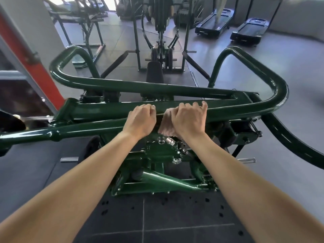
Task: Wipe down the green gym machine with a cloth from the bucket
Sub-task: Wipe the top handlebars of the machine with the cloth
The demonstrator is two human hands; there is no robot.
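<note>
The green gym machine (pixel 98 111) fills the middle of the head view, with crossing tubes and curved handles on both sides. My right hand (pixel 188 120) lies on top of a pale pinkish cloth (pixel 165 128) and curls over the central crossbar with it. Just to its left, my left hand (pixel 141 120) grips the same bar with curled fingers. The two hands nearly touch. Most of the cloth is hidden under my right hand. No bucket is in sight.
Beyond the machine stand another green machine (pixel 160 50) with a black seat and two treadmills (pixel 213 27) at the far right. A red-and-grey post (pixel 26 50) rises on the left. Dark rubber floor tiles (pixel 157 225) lie below my arms.
</note>
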